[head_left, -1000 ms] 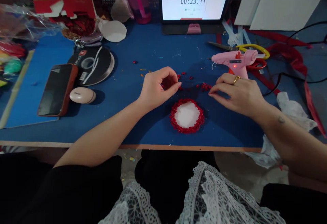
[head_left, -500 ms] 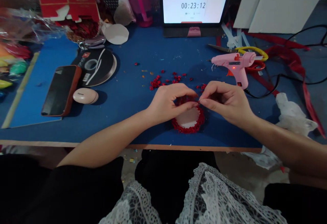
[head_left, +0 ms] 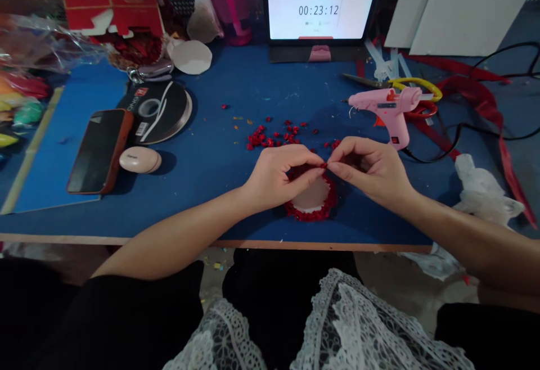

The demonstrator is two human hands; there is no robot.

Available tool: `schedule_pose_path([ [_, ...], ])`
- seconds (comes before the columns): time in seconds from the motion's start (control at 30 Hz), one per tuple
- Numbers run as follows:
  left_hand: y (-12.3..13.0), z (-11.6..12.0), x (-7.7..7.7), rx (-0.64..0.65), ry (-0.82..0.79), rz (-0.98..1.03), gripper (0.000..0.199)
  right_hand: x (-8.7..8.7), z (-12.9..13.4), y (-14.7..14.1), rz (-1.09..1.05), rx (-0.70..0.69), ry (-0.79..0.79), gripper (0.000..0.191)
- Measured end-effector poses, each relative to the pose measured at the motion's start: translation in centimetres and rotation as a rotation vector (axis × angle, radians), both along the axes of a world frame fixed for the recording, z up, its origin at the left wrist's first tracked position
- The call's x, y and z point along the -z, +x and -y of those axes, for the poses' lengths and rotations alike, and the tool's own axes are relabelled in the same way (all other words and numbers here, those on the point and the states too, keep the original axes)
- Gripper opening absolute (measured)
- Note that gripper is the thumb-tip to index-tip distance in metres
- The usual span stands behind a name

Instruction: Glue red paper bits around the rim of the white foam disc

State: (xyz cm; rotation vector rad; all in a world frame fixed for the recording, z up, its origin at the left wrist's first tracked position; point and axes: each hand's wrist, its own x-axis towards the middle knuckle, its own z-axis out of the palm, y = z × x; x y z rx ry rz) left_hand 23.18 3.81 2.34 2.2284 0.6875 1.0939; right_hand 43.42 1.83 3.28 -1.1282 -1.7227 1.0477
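Note:
Between the fingertips of both hands is a tiny red piece (head_left: pixel 324 165). My left hand (head_left: pixel 280 176) pinches it from the left, and my right hand (head_left: pixel 371 167) closes thumb and forefinger on its other side. Just below them a white disc with a red ruffled rim (head_left: pixel 312 213) lies on the blue table, its upper part hidden by my left hand. Small red pieces (head_left: pixel 291 132) are scattered beyond the hands. A pink glue gun (head_left: pixel 390 105) lies to the right, behind my right hand.
Scissors (head_left: pixel 422 83) and red ribbon (head_left: pixel 489 100) lie at the right. A phone (head_left: pixel 99 150), a pale oval case (head_left: pixel 140 159) and a ribbon spool (head_left: pixel 160 111) are at the left. A tablet (head_left: pixel 320 4) stands at the back. The table's front edge (head_left: pixel 253 244) is near.
My left fingertips have moved slightly down and closed in with my right ones, and the red piece now shows between them. The glue gun's light no longer shows.

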Motion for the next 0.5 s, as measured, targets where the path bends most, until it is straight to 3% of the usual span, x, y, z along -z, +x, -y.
schedule_pose_path([
  [0.17, -0.1, 0.1, 0.0, -0.035, -0.074, 0.036, 0.011, -0.7, 0.2, 0.5, 0.170, 0.015, 0.184, 0.010],
  [0.23, -0.1, 0.0, 0.0, -0.058, -0.173, 0.071, 0.010, -1.1, -0.1, 1.6, 0.265, 0.111, 0.392, 0.005],
  [0.37, -0.1, -0.3, 0.2, -0.061, -0.333, 0.183, 0.011, -1.3, -2.3, 5.6, 0.394, 0.472, 0.966, 0.008],
  [0.43, -0.2, -0.5, 0.3, -0.070, -0.374, 0.230, 0.011, -1.1, -3.8, 7.8, 0.362, 0.553, 0.965, 0.027],
  [0.5, -0.3, -0.7, 0.3, -0.091, -0.401, 0.264, 0.010, -0.6, -5.1, 9.5, 0.327, 0.541, 0.810, 0.048],
])
